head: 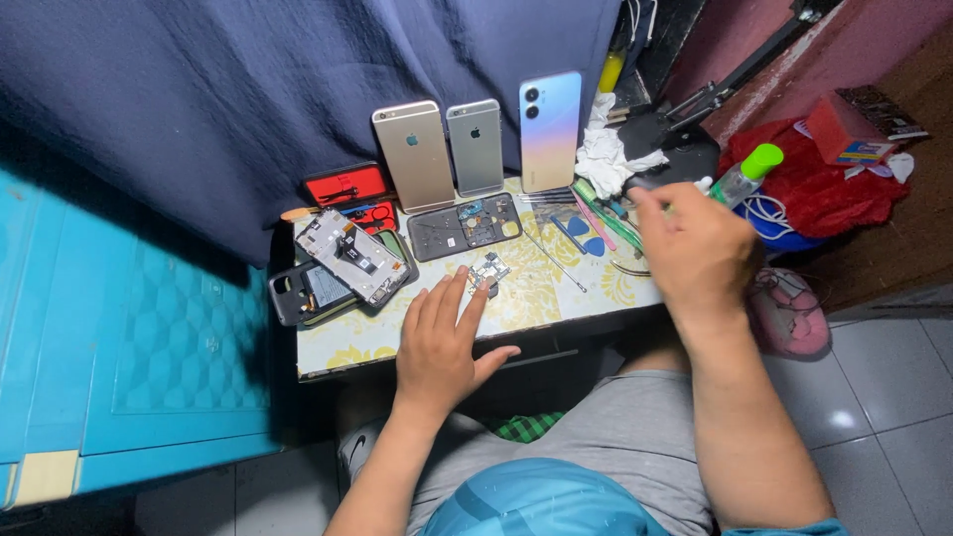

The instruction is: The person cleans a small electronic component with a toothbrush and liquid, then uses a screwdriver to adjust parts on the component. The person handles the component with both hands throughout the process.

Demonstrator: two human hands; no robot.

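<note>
My left hand (442,342) lies flat and open on the small patterned table (357,342), fingertips just short of a small circuit board (488,270). My right hand (695,248) hovers over the table's right end with fingers curled, near thin tools (596,220) and a clear bottle with a green cap (745,177); whether it holds anything is hidden. A black phone frame (465,226) lies behind the board. At the left sit a dismantled phone body (352,256) and a black case (308,293).
Three phones lean face-down against a dark blue cloth (248,109): gold (413,154), silver (475,147), and iridescent (549,129). A red tool case (345,185), white tissue (611,154), red cloth (834,189), and a blue cabinet (129,337) surround the table.
</note>
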